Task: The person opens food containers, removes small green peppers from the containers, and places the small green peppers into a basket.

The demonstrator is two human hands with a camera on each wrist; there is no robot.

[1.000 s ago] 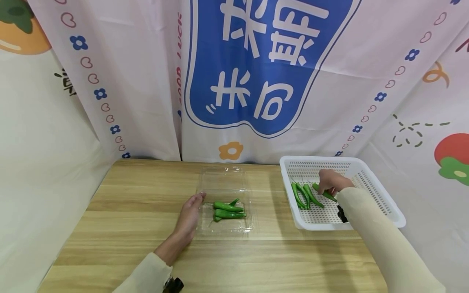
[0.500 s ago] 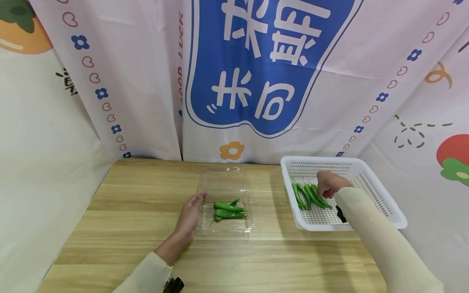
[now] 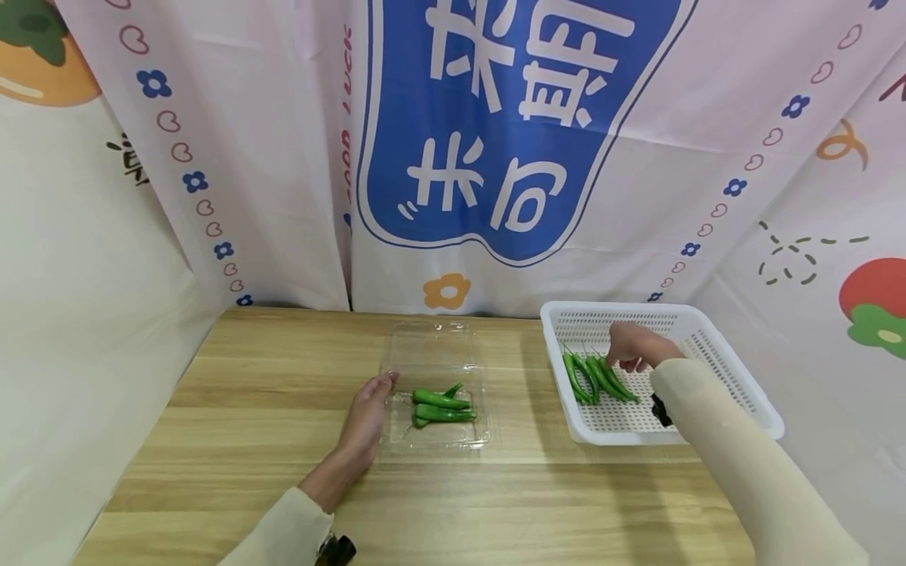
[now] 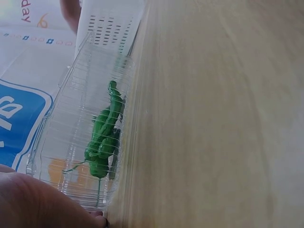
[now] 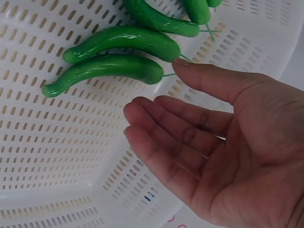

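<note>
In the head view, my left hand [image 3: 366, 413] rests along the left side of a clear plastic clamshell box [image 3: 432, 343], its fingertips near the fold. The box lies with its lid spread back, and several green chili peppers [image 3: 440, 412] are piled in it. The left wrist view shows the same peppers [image 4: 102, 137] through the ribbed clear wall. My right hand [image 5: 209, 128] hovers inside a white basket [image 3: 736, 401], fingers loosely bent with nothing in them. Its thumb tip lies at the stem end of one of several green chili peppers [image 5: 128, 40] there.
A wooden tabletop [image 3: 283, 346] carries the box and the basket, with the basket at the back right. Behind it hangs a printed cloth [image 3: 495, 283], and pale cloth walls [image 3: 85, 314] stand at both sides. Wood surface separates box from basket.
A second ago my right hand held a slanted chili pepper in the basket. That pepper now lies beside the others, and the hand has let go and lifted slightly. My left hand stays put.
</note>
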